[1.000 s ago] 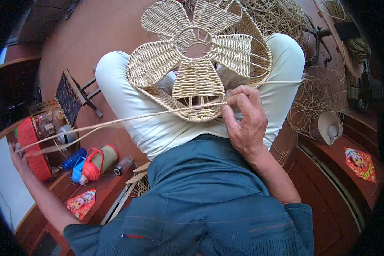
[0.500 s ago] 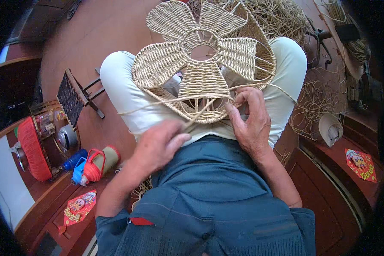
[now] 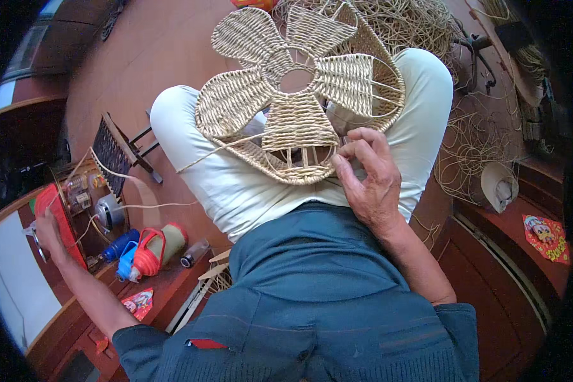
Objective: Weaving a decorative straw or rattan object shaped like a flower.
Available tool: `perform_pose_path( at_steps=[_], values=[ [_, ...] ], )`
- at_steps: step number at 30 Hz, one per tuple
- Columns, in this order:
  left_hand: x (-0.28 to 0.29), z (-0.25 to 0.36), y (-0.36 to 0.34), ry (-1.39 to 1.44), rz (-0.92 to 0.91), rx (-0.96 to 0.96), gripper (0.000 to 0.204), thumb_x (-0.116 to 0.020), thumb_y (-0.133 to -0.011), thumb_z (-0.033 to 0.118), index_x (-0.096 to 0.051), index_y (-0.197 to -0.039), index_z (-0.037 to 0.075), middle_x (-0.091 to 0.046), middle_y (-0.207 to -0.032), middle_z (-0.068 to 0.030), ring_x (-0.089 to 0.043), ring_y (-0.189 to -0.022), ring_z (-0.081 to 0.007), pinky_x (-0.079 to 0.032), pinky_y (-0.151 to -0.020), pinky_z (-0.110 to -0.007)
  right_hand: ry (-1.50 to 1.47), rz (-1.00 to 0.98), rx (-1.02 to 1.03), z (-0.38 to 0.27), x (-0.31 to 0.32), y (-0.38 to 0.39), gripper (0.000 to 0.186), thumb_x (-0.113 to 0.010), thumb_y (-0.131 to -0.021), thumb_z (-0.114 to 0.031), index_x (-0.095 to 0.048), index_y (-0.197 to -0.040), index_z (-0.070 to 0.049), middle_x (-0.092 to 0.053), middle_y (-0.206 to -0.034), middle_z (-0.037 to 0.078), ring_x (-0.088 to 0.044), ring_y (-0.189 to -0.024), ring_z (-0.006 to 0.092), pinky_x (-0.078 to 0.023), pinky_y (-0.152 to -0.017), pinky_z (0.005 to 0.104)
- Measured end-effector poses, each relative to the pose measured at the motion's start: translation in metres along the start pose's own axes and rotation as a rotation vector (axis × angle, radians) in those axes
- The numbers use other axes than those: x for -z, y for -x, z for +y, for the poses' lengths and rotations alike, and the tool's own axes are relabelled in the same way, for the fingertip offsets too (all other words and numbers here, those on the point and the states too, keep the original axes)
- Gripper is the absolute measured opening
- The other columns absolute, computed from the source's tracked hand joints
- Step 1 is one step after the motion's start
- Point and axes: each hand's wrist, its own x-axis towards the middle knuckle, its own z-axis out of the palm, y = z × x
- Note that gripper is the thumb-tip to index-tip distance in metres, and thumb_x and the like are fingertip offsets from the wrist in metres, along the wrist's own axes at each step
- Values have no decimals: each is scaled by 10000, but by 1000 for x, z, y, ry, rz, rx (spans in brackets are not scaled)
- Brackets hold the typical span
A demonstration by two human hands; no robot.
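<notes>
Across my lap lies a woven straw piece [image 3: 299,130] shaped like a flower, with a round hole in its middle and a curved rim around the petals. The near petal is woven partway, and bare spokes show between it and the rim. My right hand [image 3: 370,181] has thumb and forefinger closed at this petal's right corner; what they pinch is hard to make out. Stretched far out to the left, my left hand [image 3: 48,232] is closed around a straw cord [image 3: 156,205], which loops through the air. Another cord end [image 3: 213,155] lies over my left thigh.
Tangled straw cord [image 3: 414,32] heaps on the floor beyond my right knee. To the left stand a dark woven stool [image 3: 111,153], a red-covered round thing [image 3: 60,219], a red-topped jug [image 3: 149,254] and a blue bottle [image 3: 120,246]. A pale container [image 3: 498,186] sits at right.
My left hand has swung from beside the woven piece far out to the left, drawing the cord with it. My right hand stays at the petal's corner. The woven piece has shifted slightly left.
</notes>
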Motion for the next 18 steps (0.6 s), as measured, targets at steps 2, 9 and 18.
perform_pose_path(
  at_steps=[2,9,18],
  values=[
    [44,54,34,527,102,-202,399,-611,-1116,323,-756,-1302,1,-771,-1289,-194,-741,-1129,-310,-575,-979,-433,-28,-18,7,-4,-3,0,138,-831,-908,-115,-741,-985,-45,-700,-1182,127,-730,-1010,327,-582,-878,436],
    [163,316,304,1545,-747,-992,496,-621,-1063,9,-591,-1553,78,-802,-1182,-133,-755,-1131,-187,-576,-993,-335,111,-47,194,-8,0,-6,80,-791,-954,-123,-751,-993,-67,-733,-1042,112,-717,-918,341,-570,-827,458],
    [146,383,333,1483,-440,-1260,760,-590,-1011,-65,-351,-1712,105,-785,-1240,-207,-785,-1102,-347,-608,-961,-425,34,-330,-19,-13,13,-19,156,-717,-1017,-158,-746,-1031,-6,-732,-1149,160,-733,-988,397,-581,-869,473]
  ],
)
